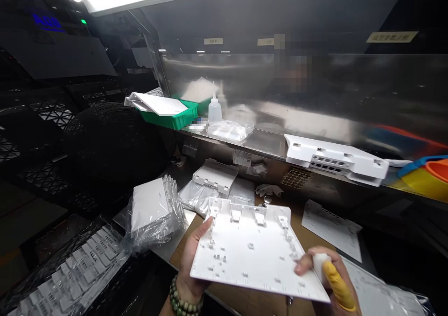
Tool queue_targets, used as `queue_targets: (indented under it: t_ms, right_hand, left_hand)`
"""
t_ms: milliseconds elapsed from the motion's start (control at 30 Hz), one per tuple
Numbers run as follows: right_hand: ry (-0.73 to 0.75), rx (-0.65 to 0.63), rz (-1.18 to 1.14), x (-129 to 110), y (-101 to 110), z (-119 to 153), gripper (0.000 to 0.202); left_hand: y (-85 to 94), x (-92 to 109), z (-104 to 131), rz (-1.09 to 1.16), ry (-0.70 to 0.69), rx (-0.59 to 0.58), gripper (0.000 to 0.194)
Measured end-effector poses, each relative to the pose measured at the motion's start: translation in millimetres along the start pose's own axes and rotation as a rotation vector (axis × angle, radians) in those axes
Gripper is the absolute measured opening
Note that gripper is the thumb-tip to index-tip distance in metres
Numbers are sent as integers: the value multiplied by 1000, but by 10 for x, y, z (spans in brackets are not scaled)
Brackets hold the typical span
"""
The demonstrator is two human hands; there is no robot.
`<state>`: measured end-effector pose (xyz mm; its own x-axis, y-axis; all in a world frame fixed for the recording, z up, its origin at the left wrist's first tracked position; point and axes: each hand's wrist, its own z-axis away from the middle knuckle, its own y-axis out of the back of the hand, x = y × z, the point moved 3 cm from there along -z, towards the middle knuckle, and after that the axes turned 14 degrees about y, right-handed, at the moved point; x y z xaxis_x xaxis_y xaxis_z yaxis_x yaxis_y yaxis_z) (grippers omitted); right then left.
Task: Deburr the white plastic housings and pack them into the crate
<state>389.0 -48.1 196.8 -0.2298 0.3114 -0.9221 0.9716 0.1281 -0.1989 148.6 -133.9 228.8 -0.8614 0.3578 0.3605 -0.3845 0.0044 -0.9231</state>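
A white plastic cover panel (255, 260) is held up in front of me, its inner side with small clips and posts facing me. My left hand (196, 257) grips its left edge, the thumb lying over the top face; a beaded bracelet circles that wrist. At the right edge my right hand (331, 274) is closed on the panel, thumb on its face. One finger of that hand wears a yellow finger cot, and something white, which I cannot make out, shows among the fingers. Behind the panel lies a brown work surface (294, 215).
Bagged white panels (150, 206) stand at the left, above a container of wrapped parts (75, 271). On the metal shelf are a green tray (171, 120), a squeeze bottle (214, 110) and a white housing (336, 159). Another panel (332, 229) lies right.
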Motion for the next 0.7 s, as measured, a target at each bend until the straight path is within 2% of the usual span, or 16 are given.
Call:
queue_targets:
  t_ms: [133, 200, 300, 367, 433, 500, 600, 700]
  right_hand:
    - [220, -66, 448, 35, 118, -114, 40]
    - [338, -145, 504, -35, 20, -84, 37]
    - [468, -395, 382, -246, -397, 113, 34]
    - [507, -507, 274, -389, -741, 277, 30]
    - [570, -542, 209, -484, -1025, 408, 23]
    - [668, -555, 221, -520, -1188, 493, 19]
    - [790, -611, 310, -497, -1211, 531, 17]
    - [799, -657, 342, -471, -1129, 497, 14]
  left_hand:
    - [-121, 128, 4, 46, -39, -24, 65]
    - [-172, 156, -9, 57, -76, 0, 63]
    - [-235, 118, -59, 55, -70, 23, 62]
    - [-268, 64, -99, 50, -42, 10, 63]
    - [-287, 12, -127, 55, -11, -11, 63]
    - [-290, -24, -131, 70, 20, -19, 64]
    - [-277, -36, -106, 83, 23, -16, 65]
    - [-280, -21, -83, 62, -21, -42, 63]
